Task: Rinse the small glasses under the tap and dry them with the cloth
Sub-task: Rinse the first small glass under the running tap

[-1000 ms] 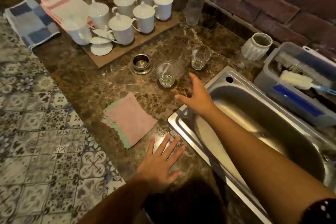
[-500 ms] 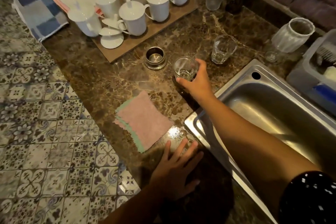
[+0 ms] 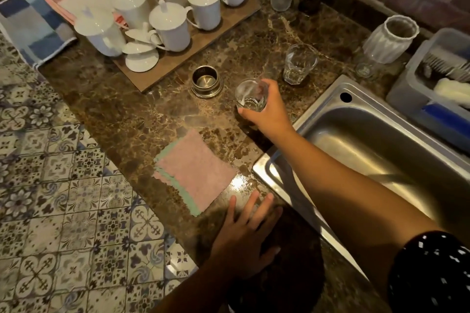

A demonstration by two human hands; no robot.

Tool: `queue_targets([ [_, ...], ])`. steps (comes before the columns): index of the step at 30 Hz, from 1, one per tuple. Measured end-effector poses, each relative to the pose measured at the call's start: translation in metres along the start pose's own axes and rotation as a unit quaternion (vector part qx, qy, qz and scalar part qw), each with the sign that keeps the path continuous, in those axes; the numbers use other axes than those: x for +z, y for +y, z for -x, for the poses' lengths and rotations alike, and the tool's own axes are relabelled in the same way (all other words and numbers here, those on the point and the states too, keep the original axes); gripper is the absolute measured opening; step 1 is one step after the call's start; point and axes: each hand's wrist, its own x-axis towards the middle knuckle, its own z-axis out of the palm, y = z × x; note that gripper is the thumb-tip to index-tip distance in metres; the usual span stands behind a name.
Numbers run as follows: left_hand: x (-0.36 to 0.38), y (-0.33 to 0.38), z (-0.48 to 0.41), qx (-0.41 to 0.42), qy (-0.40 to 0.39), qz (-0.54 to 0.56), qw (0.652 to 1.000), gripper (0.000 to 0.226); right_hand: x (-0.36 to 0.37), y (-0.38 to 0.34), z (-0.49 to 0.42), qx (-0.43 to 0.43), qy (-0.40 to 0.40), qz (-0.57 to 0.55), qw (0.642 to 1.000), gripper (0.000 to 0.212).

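The right hand [image 3: 269,112] grips one small glass [image 3: 251,95] round its side, tilted, between the metal strainer cup [image 3: 206,81] and the sink [image 3: 279,160] near the sink's left rim (lifted or touching the counter [image 3: 122,109], I cannot tell). The left hand [image 3: 244,241] lies flat, fingers spread, at the counter's front edge, just beside the pink cloth [image 3: 194,173]. Likely risks: a slick glass slipping from the fingers, its base clipping the steel rim on the way over, or the wrist knocking the second small glass [image 3: 298,63] standing near. Counted: two small glasses for certain, one cloth, one strainer cup, seven white lidded cups [image 3: 167,25].
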Motion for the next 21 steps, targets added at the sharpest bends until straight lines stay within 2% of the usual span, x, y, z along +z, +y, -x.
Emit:
queue_targets([
  [13,-0.015,0.003,-0.002,-0.008,-0.077,-0.022,0.997,0.076,-0.102,-0.048,0.128,0.020,0.096,-0.006,0.995,0.083],
  [18,-0.021,0.002,-0.004,0.020,-0.055,-0.039,0.998,0.074,-0.135,-0.055,0.194,0.017,0.137,0.012,0.990,0.076],
  [21,-0.035,0.006,-0.011,0.008,-0.115,-0.049,0.992,0.079,-0.152,-0.056,0.229,0.037,0.172,0.012,0.984,0.077],
])
